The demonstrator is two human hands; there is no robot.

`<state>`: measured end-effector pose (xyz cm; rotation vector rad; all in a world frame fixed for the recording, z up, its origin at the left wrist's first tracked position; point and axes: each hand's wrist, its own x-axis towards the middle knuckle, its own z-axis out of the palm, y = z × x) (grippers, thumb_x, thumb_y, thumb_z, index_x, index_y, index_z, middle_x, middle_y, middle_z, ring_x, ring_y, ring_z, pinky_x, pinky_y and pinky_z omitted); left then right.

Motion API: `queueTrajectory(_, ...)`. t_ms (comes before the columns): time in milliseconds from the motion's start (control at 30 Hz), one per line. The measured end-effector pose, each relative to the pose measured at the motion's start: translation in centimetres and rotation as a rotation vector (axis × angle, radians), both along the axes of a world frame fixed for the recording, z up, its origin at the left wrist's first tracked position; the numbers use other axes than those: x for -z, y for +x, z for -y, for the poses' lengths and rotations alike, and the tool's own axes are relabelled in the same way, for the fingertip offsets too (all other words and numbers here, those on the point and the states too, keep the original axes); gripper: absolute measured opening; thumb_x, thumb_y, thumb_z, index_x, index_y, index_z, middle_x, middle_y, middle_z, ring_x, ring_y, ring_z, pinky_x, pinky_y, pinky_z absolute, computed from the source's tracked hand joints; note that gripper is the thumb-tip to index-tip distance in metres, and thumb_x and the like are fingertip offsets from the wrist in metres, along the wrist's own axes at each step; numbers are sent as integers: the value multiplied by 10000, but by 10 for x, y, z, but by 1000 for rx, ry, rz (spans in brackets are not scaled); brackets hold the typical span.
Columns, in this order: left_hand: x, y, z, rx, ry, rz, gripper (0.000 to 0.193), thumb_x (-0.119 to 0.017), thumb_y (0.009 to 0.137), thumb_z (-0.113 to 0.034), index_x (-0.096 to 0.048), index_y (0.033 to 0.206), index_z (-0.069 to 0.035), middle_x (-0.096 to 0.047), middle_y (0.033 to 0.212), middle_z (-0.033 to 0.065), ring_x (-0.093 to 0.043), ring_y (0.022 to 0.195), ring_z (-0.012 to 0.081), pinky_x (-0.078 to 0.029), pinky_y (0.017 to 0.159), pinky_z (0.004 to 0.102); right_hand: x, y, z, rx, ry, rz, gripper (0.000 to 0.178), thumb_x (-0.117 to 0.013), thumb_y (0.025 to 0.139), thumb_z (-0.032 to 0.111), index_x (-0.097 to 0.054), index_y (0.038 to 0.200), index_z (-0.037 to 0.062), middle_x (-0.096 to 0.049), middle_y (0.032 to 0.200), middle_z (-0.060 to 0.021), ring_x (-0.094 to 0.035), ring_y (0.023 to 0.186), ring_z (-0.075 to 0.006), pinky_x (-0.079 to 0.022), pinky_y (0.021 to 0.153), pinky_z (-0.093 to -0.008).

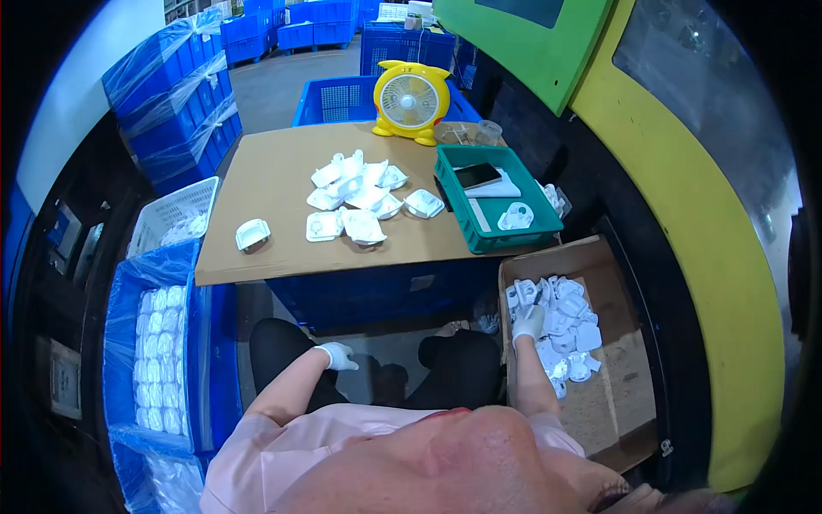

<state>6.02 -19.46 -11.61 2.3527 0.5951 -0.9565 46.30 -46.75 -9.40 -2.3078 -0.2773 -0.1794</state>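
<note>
My left hand [338, 355], in a white glove, hangs beside my left thigh. Its fingers are loosely extended and hold nothing I can see. My right hand [529, 323], also gloved in white, reaches into a cardboard box [629, 396] on my right. Its fingertips are among white plastic parts [562, 319] heaped there; white on white, I cannot tell whether they grip one. On the cardboard-topped table [282, 176] lies a pile of white moulded pieces [349, 190]. One white piece [253, 234] sits apart at the left, another [424, 204] right of the pile.
A green tray [479, 242] at the table's right holds a phone [477, 176], paper and a white part. Behind stands a yellow fan [409, 103]. To my left, a blue crate [199, 360] contains rows of wrapped white pieces. A green and yellow machine [719, 257] borders the right.
</note>
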Motion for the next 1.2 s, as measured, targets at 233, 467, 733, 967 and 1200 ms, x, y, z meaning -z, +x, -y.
queueTrajectory(233, -7, -2, 9, -101, -93, 353, 616, -536, 865, -540, -593, 1227, -45, -572, 1271, 178, -547, 1172, 299, -427, 989, 364, -113, -104, 12, -317, 151, 69, 288, -591, 774, 91, -497, 1036, 21, -587, 934, -176, -599, 865, -337, -474, 749, -388)
queueTrajectory(467, -79, 26, 81, -722, -1876, 261, 686, -418, 869, -696, -504, 1276, -150, -610, 1116, 93, -630, 914, 229, -518, 732, 338, -173, -245, -33, -1265, 129, 3, 405, -628, 800, 125, -479, 1174, 84, -512, 1143, -196, -576, 946, -400, -491, 802, -401)
queueTrajectory(733, -140, -23, 101, -867, -1829, 619, 571, -504, 904, -531, -475, 1306, -126, -546, 1252, 114, -553, 1132, 278, -446, 966, 477, -187, -294, -49, -1507, 64, -70, 252, -666, 794, 175, -521, 979, 84, -558, 1000, -188, -575, 868, -413, -477, 712, -446)
queueTrajectory(967, -163, -46, 82, -941, -1773, 1104, 589, -578, 894, -407, -412, 1339, -59, -604, 1131, 127, -628, 980, 211, -524, 826, 321, -216, -304, -43, -1434, 107, -28, 586, -644, 631, 44, -569, 1211, 86, -547, 1073, -162, -540, 1010, -348, -474, 864, -387)
queueTrajectory(1200, -192, -55, 78, -758, -1572, 1224, 880, -722, 783, -453, -296, 1436, -45, -532, 1236, 138, -600, 958, 148, -519, 798, 271, -211, -305, -11, -1346, -170, -119, 552, -673, 700, 81, -557, 1239, 103, -581, 892, -115, -608, 769, -266, -504, 705, -343)
